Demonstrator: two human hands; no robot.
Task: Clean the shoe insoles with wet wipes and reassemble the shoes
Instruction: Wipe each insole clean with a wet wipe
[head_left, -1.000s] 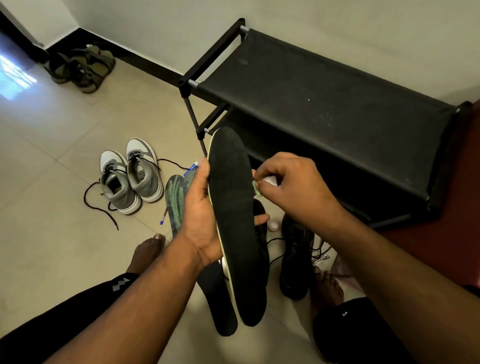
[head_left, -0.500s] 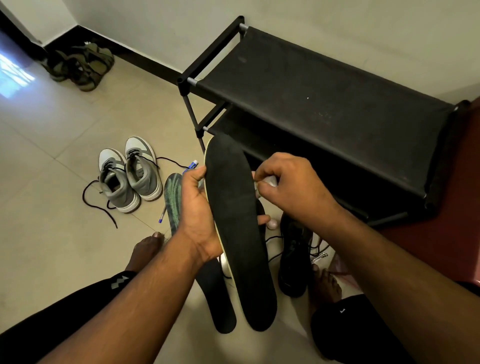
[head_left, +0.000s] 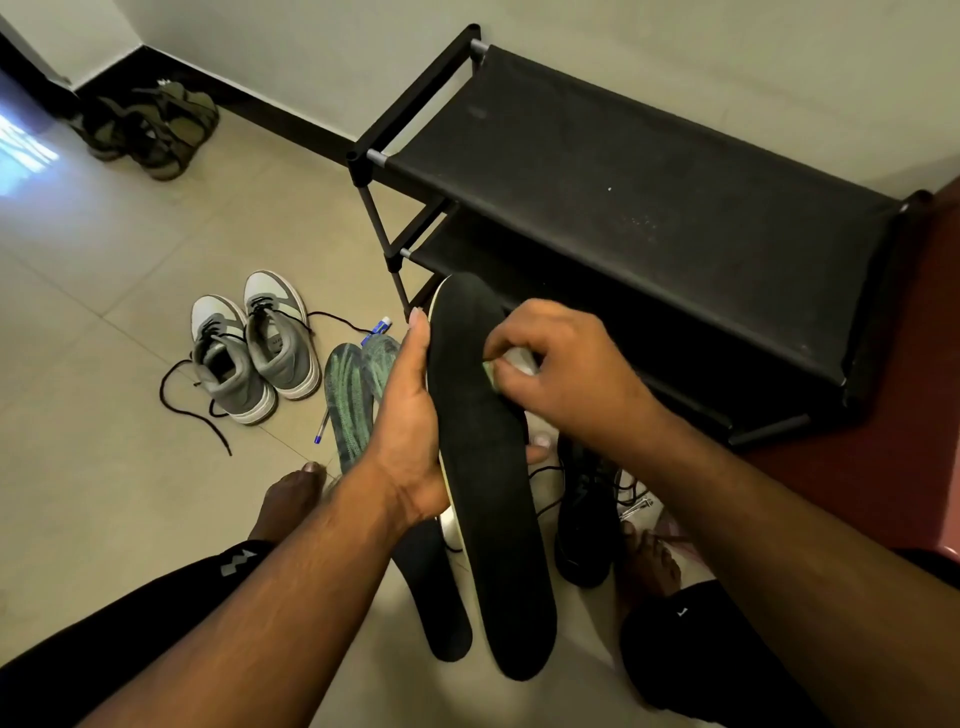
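While my left hand (head_left: 410, 415) grips the black insole (head_left: 483, 467) at its middle, thumb along the left edge and fingertips showing past the right edge, my right hand (head_left: 561, 374) pinches a bunched wet wipe (head_left: 511, 364) against the insole's upper half. Below it on the floor (head_left: 104, 467) lie a second black insole (head_left: 436, 592) and a black shoe (head_left: 587, 509). Farther out I note two green insoles (head_left: 353, 400), grey sneakers (head_left: 254, 343), then the black rack (head_left: 649, 187).
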